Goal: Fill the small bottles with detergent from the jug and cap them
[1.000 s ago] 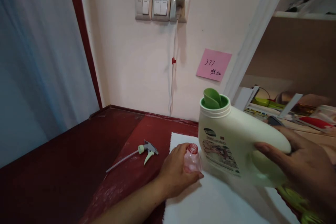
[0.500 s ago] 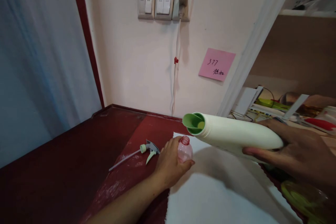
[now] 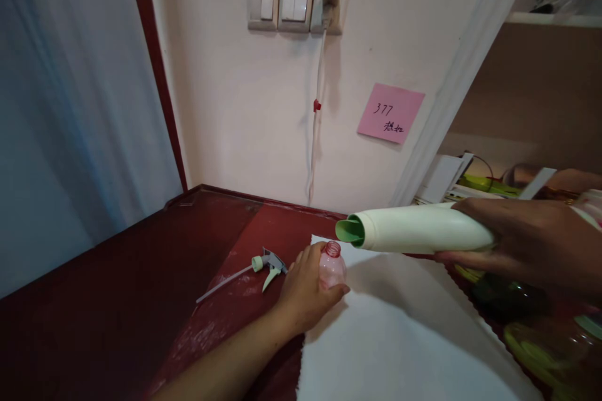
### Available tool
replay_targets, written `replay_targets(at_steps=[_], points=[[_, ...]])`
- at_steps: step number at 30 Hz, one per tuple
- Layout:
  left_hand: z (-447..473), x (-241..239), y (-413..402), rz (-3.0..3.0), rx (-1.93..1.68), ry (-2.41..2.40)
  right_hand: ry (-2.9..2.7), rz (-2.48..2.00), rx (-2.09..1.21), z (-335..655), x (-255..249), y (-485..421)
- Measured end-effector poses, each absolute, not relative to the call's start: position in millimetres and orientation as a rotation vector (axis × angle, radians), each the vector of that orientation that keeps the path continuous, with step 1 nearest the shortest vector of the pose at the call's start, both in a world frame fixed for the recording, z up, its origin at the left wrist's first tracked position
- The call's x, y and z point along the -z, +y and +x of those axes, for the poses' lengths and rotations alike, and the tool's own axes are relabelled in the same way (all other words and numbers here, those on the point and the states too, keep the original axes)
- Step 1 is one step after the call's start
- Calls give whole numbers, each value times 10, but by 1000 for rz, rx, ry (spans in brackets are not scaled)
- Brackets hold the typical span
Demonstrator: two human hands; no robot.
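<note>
My left hand (image 3: 308, 285) is wrapped around a small pink clear bottle (image 3: 333, 268), which stands upright with its threaded mouth uncovered. In my right hand (image 3: 522, 244) is a pale green plastic bottle (image 3: 423, 229), tipped nearly level. Its green pouring spout (image 3: 350, 230) points left, just above and to the right of the pink bottle's mouth, apart from it. No liquid shows coming out. Left of my left hand, a spray trigger head (image 3: 269, 266) with a thin dip tube lies on the dark red tabletop (image 3: 254, 225).
A white cloth (image 3: 376, 338) covers part of the tabletop. Clear yellowish and dark containers (image 3: 540, 344) stand at the right. Behind are a wall with switches (image 3: 277, 7), a plugged-in cord (image 3: 314, 138), a pink note (image 3: 391, 113) and a cluttered shelf (image 3: 555, 19).
The pale green bottle has turned in my right hand to lie more level, its spout shifting slightly right and facing more sideways. My left hand and the pink bottle stay in place.
</note>
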State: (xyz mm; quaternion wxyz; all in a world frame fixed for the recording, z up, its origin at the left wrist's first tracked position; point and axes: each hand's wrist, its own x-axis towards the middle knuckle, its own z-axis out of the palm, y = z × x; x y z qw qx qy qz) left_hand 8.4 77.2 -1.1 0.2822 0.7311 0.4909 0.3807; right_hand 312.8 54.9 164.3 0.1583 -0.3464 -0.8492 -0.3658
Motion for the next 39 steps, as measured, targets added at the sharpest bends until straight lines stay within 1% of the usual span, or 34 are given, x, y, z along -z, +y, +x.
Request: replay_targets(at_steps=[11,22,39], points=[[78,1,767,1971,-1013,1314,-2477,-944,1150,3090,-1558,529],[74,6,766,1990,-1012,1313,-2475,-900,1235,3072,-1590,521],[75,17,773,1988,-1014,1314,-2477,-870,1204,3049,-1598,532]])
